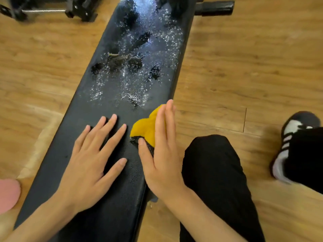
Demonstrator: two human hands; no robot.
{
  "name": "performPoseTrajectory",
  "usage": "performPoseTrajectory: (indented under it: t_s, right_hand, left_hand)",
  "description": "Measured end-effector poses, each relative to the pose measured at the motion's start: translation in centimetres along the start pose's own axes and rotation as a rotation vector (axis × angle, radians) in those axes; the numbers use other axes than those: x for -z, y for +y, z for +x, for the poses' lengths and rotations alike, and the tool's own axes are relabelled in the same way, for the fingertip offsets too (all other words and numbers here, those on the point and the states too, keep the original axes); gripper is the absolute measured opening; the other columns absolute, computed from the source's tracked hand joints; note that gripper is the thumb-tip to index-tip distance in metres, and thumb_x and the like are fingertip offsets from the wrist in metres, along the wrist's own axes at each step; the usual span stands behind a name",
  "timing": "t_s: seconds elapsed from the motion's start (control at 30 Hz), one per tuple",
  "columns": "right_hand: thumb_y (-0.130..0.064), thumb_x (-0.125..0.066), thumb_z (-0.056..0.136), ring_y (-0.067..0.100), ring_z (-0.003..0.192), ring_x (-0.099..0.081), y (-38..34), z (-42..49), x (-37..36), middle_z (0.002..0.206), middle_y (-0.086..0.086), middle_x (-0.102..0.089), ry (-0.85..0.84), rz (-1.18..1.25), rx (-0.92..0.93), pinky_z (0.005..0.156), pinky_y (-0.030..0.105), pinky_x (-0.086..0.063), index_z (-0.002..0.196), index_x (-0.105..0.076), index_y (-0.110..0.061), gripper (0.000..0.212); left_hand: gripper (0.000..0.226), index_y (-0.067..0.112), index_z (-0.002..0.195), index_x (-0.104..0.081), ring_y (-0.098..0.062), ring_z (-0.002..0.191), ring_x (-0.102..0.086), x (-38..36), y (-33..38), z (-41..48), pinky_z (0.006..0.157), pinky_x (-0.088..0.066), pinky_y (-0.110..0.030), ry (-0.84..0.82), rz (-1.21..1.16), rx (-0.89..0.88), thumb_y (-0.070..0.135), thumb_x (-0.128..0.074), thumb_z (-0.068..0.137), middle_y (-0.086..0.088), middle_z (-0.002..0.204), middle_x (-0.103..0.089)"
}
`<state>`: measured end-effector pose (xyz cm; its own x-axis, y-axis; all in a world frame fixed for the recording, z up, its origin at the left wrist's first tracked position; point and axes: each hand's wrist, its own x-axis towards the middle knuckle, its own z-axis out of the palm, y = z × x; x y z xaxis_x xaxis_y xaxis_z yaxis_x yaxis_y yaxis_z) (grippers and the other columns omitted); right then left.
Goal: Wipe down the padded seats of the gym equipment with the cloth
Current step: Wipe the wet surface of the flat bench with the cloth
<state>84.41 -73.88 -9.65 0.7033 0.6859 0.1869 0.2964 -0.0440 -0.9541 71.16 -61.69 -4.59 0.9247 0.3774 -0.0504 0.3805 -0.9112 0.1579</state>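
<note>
Cloth point(146, 129) sits on the near right edge of the padded seat point(78, 116), pressed flat under your right hand point(162, 154), fingers straight and together, thumb on its dark corner; your left hand point(90, 161) lies spread on the pad just beside it, holding nothing. Wiping looks barely started: the near stretch appears dull, but spray droplets point(136, 49) and wet patches cover the middle and far pad. You have a straight run ahead, bare wood floor point(43, 58) along both long edges, your knee point(213, 163) close on the right, a black frame point(78, 7) off the far left.
</note>
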Motion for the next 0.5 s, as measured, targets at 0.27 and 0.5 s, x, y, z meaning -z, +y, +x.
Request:
performPoseTrajectory:
  t_s: [0.27, 0.5]
  right_hand:
    - [-0.027, -0.045, 0.105, 0.006, 0.152, -0.005, 1.4, 7.2, 1.4, 0.167, -0.002, -0.003, 0.106, 0.186, -0.222, 0.122, 0.02, -0.011, 0.159, 0.004, -0.018, 0.073]
    - [-0.028, -0.043, 0.105, 0.002, 0.15, -0.011, 1.6, 5.6, 1.5, 0.166, -0.009, -0.01, 0.123, 0.256, -0.296, 0.122, 0.023, -0.014, 0.16, -0.005, -0.023, 0.067]
  left_hand:
    - [0.063, 0.025, 0.161, -0.023, -0.022, 0.158, -0.008, 0.0, 0.5, 0.1, 0.124, -0.014, -0.056, -0.046, 0.068, 0.025, 0.046, -0.032, 0.103, 0.002, 0.171, -0.014]
    - [0.062, 0.024, 0.163, -0.018, -0.023, 0.158, -0.007, -0.2, 1.3, -0.3, 0.124, -0.015, -0.055, -0.048, 0.114, 0.056, 0.045, -0.028, 0.105, 0.003, 0.171, -0.01]
